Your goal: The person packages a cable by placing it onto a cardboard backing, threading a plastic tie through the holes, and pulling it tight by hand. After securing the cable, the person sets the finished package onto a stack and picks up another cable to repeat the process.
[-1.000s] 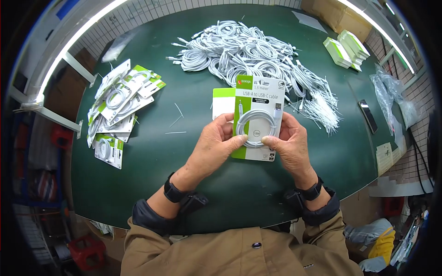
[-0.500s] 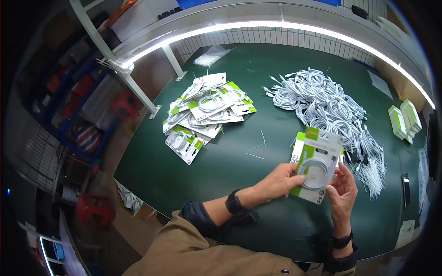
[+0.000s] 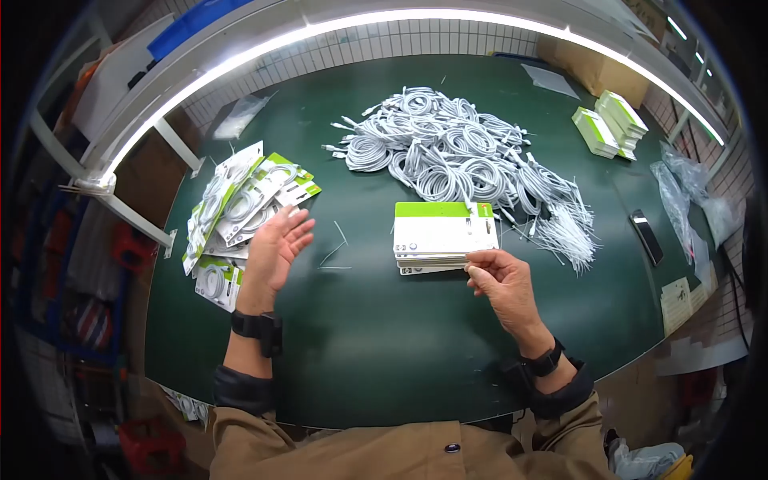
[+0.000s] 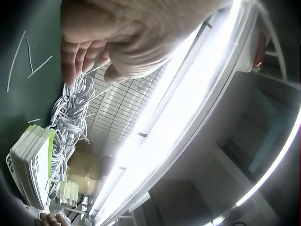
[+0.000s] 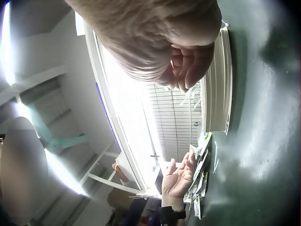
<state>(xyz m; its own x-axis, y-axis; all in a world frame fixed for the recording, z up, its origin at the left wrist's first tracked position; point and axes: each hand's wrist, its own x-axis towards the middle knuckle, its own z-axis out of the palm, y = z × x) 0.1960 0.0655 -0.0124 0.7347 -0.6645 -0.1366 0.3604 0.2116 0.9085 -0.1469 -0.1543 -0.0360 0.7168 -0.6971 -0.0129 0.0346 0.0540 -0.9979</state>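
Note:
My left hand [image 3: 276,252] is beside the pile of packaged cables [image 3: 248,196], fingers spread and nothing in them. In the left wrist view this hand [image 4: 108,42] shows relaxed fingers. A stack of white and green cards [image 3: 436,232] lies in the middle of the table. At its lower right corner is my right hand [image 3: 504,288], thumb and index tips close together; whether they pinch a card edge is unclear. The right wrist view has the bent fingers of that hand [image 5: 181,66] beside the stack [image 5: 218,89].
A large heap of coiled white cables [image 3: 448,148] lies behind the cards, with a bundle of thin white ties [image 3: 564,232] at its right. Green and white boxes [image 3: 612,124], a phone [image 3: 646,238] and plastic bags [image 3: 680,200] are farther right. Loose ties lie left of the cards.
The packaged cable that both hands held is out of them. My left hand has moved left to the package pile; the right stays near the card stack, which now shows fully.

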